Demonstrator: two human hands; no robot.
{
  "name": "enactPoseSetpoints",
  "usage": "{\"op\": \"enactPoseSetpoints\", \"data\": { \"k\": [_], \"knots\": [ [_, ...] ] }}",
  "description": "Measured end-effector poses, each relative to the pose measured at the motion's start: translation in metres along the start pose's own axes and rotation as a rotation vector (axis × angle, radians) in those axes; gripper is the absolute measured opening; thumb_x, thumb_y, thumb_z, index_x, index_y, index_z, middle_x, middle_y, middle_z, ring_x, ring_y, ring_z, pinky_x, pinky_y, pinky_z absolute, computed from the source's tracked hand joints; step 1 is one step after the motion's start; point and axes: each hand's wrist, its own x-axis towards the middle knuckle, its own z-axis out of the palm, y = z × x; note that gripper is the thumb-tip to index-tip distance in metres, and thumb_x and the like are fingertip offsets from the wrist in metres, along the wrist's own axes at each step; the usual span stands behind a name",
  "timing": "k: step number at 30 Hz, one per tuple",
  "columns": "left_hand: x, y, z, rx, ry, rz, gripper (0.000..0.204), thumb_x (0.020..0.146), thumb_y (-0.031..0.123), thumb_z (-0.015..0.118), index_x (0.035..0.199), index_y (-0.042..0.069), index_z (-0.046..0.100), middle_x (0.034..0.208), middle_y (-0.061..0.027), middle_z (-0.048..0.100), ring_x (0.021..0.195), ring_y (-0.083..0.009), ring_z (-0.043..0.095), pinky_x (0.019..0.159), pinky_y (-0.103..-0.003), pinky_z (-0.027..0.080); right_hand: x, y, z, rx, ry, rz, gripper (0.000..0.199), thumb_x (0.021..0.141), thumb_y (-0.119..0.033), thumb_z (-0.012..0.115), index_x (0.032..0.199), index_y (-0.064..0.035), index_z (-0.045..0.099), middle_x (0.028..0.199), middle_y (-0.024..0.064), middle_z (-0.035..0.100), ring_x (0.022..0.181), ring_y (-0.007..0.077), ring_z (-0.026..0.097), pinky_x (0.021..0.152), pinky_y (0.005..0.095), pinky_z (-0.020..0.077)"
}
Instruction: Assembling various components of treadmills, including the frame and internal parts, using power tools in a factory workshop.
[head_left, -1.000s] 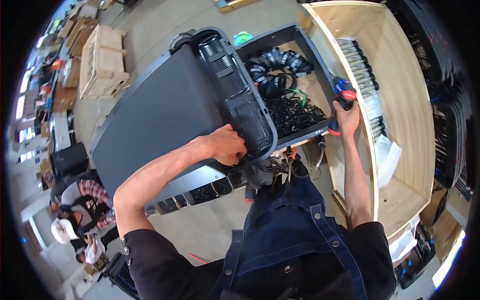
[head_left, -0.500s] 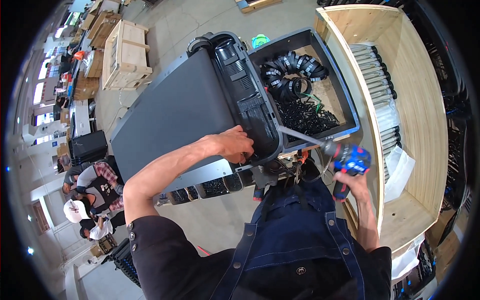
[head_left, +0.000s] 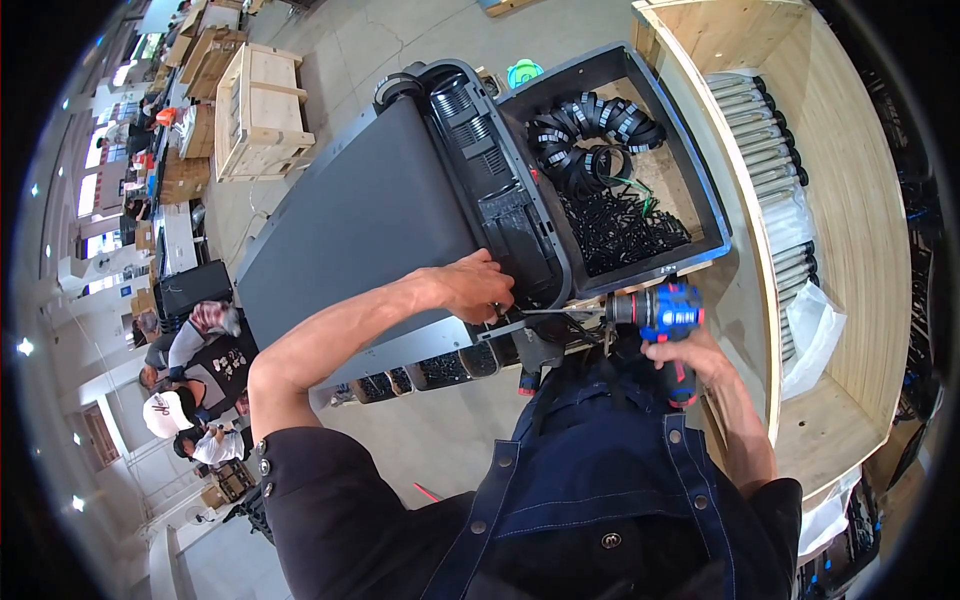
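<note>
My left hand (head_left: 478, 288) is closed at the near corner of a dark grey belt machine (head_left: 370, 200) that looks like a treadmill. Its fingertips pinch something too small or hidden to make out, beside the machine's black end housing (head_left: 520, 240). In my right hand (head_left: 695, 355) is a blue and black cordless drill (head_left: 655, 310), gripped by its handle. The drill's long thin bit (head_left: 565, 311) points left, with its tip close to my left fingertips. Whether the tip touches anything I cannot tell.
Beyond the drill sits a dark plastic bin (head_left: 715, 215) with black coiled rings (head_left: 600, 130) and many black screws (head_left: 625, 230). A wooden crate (head_left: 850, 250) at right holds metal tubes (head_left: 755, 135). Small parts bins (head_left: 440, 368) line the machine's near side. Several people (head_left: 210, 385) are at left.
My right hand has brought the drill left and swung it level, so its bit now reaches my left fingertips instead of pointing at the housing's edge. My left hand stays at the corner.
</note>
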Motion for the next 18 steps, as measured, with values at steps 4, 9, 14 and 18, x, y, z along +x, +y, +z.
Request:
{"op": "enactPoseSetpoints", "data": {
  "k": [4, 9, 14, 18],
  "knots": [
    [0.001, -0.002, 0.003, 0.011, 0.012, -0.001, 0.018, 0.087, 0.027, 0.071, 0.100, 0.016, 0.077, 0.102, -0.0045, 0.065, 0.109, -0.0258, 0.056, 0.095, -0.042, 0.034, 0.006, -0.024, 0.002, -0.090, -0.008, 0.000, 0.033, 0.073, -0.006, 0.085, 0.102, -0.0047, 0.069, 0.083, 0.0053, 0.071, 0.070, 0.0154, 0.068, 0.066, 0.0315, 0.0568],
    [0.000, -0.001, 0.002, 0.017, 0.017, 0.002, 0.017, 0.086, 0.026, 0.070, 0.099, 0.016, 0.076, 0.101, -0.0044, 0.065, 0.108, -0.0260, 0.057, 0.095, -0.042, 0.035, 0.013, -0.029, -0.003, -0.203, -0.012, -0.032, 0.035, 0.073, -0.007, 0.085, 0.103, -0.0047, 0.068, 0.083, 0.0053, 0.071, 0.070, 0.0146, 0.068, 0.066, 0.0316, 0.0572],
    [-0.001, -0.002, 0.003, -0.002, 0.035, 0.010, 0.019, 0.084, 0.026, 0.072, 0.099, 0.015, 0.076, 0.103, -0.0051, 0.066, 0.109, -0.0268, 0.059, 0.098, -0.042, 0.037, 0.017, -0.053, 0.003, -0.209, -0.031, -0.063, 0.039, 0.070, -0.005, 0.085, 0.104, -0.0061, 0.066, 0.083, 0.0048, 0.071, 0.072, 0.0153, 0.069, 0.066, 0.0323, 0.0585],
    [-0.007, -0.004, 0.000, -0.070, 0.059, 0.039, 0.030, 0.077, 0.026, 0.080, 0.102, 0.010, 0.073, 0.103, -0.0068, 0.068, 0.108, -0.0280, 0.061, 0.100, -0.041, 0.039, 0.022, -0.059, 0.000, -0.252, -0.036, -0.013, 0.041, 0.069, -0.004, 0.085, 0.105, -0.0064, 0.066, 0.083, 0.0045, 0.070, 0.070, 0.0150, 0.068, 0.064, 0.0320, 0.0576]
  ]
}}
